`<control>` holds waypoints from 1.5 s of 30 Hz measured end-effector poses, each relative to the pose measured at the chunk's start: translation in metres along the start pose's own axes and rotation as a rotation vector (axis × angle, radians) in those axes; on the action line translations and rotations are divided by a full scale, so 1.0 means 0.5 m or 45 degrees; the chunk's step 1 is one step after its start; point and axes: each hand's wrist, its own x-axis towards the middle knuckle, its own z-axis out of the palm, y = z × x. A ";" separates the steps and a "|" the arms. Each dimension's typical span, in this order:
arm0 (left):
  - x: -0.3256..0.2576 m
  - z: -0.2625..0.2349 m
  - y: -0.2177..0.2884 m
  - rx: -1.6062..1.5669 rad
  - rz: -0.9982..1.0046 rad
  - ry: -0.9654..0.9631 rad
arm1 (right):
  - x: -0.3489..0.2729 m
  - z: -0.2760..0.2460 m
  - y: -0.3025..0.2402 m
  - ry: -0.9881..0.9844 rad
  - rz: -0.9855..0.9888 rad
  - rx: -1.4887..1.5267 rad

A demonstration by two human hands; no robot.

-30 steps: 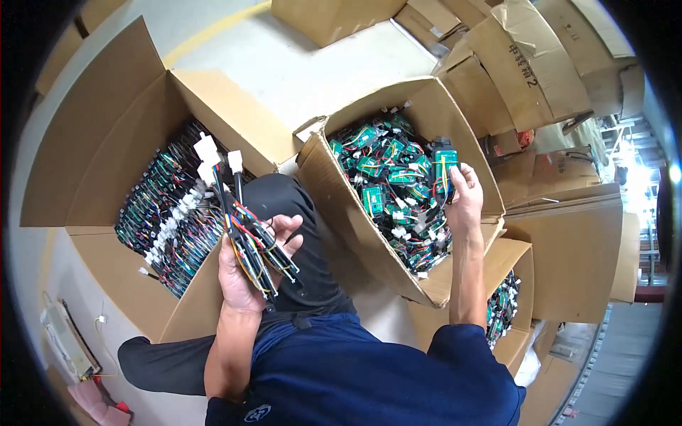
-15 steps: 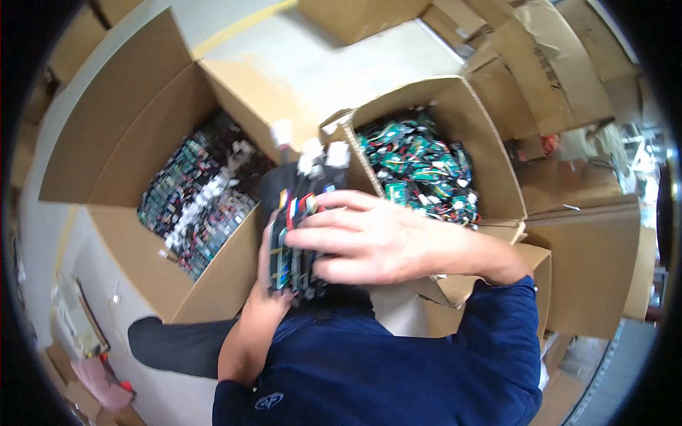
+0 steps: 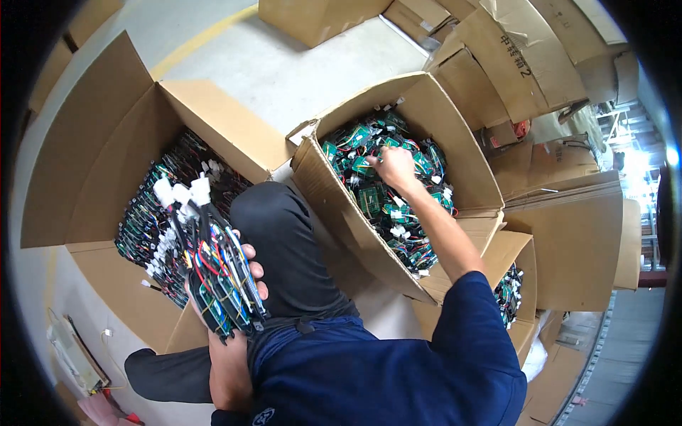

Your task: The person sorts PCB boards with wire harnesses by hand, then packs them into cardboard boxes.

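Standing on pale floor (image 3: 280, 60), cartons (image 3: 220, 124) surround the left hand (image 3: 256, 271), which grasps wired boards (image 3: 222, 280), and the right hand (image 3: 396, 169), grip unclear.

Left hand (image 3: 256, 270) held up left of centre, its fingers curled, left forearm (image 3: 229, 369) raised from the lower edge, right arm (image 3: 447, 231) extended toward upper centre, right hand (image 3: 395, 167) lowered, fingertips partly hidden.

From my end I see a yellow stripe (image 3: 206, 41) crossing the floor (image 3: 277, 64), with a carton (image 3: 312, 23) just beside its upper end. More cartons (image 3: 522, 64) crowd the upper right, left of a bright light (image 3: 643, 153). At lower left I make out a long panel (image 3: 77, 355) and, below it, a pink thing (image 3: 98, 409) (too blurred to name).
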 end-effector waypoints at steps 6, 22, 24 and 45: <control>-0.026 -0.021 0.004 0.028 0.057 0.120 | 0.003 0.073 -0.011 0.054 -0.121 0.026; -0.035 -0.027 0.022 -0.047 0.107 -0.023 | -0.033 0.000 0.151 -0.501 -0.204 0.168; -0.060 -0.036 0.028 -0.095 0.200 0.004 | -0.039 -0.018 0.092 -0.463 -0.268 0.017; -0.074 -0.015 0.044 -0.110 0.291 0.111 | -0.121 -0.587 -0.051 -0.235 -0.576 0.076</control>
